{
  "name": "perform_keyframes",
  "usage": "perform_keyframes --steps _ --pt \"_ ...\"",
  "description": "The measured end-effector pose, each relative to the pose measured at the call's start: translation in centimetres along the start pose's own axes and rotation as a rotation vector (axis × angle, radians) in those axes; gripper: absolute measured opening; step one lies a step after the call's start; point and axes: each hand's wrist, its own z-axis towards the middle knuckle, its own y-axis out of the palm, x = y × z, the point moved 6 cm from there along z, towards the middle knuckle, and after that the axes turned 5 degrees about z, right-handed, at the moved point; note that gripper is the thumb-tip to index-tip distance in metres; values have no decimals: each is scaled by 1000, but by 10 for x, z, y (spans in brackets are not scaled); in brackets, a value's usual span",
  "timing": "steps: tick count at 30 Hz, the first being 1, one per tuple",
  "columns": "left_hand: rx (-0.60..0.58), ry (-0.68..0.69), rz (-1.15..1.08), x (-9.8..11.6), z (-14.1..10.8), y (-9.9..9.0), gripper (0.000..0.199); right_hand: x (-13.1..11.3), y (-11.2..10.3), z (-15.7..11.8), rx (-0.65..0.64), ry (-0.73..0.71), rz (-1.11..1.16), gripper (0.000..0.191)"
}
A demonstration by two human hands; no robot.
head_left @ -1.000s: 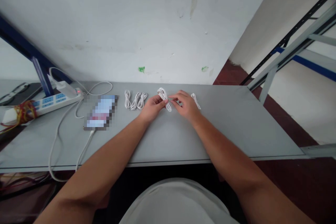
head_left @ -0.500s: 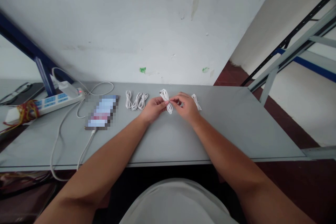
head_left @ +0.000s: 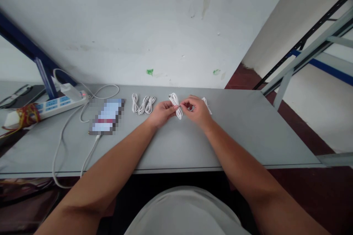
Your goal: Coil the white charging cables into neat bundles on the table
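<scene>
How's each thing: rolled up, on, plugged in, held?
Middle white cable bundle: coiled, held
Left hand: pinching it
Right hand: pinching at its middle
Three white cable bundles on left: coiled, unheld
White cable beside right hand: lying, partly hidden
Flat rectangular dark-edged phone: lit, plugged in
Long white power strip with blue sockets: one end glowing red

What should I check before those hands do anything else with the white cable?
1. Left-hand grip holding the white cable bundle: ok.
2. Right-hand grip pinching something at the bundle's middle: cannot tell; it's too small to see.
3. Three coiled cables lying on the table, off to the left: ok.
4. Single cable by the right hand fully in view: not ok; that hand partly hides it.
5. White cord reaching the phone's near edge: ok.
</scene>
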Motion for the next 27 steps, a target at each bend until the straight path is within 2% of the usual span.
perform_keyframes --steps 9,14,21,24,27 --pt "-3 -22 -36 0 -1 2 25 -3 1 -3 4 -142 -76 7" --pt "5 -34 -81 -1 -1 2 24 -3 4 -4 -18 -154 -88 10" --pt "45 -6 -86 4 -2 0 23 -7 7 -7 27 -194 -59 11" --pt "76 19 -61 6 -1 -2 23 -8 9 -7 33 -183 -61 11" --pt "76 22 -31 5 0 -2 24 -3 8 -6 42 -104 -62 16"
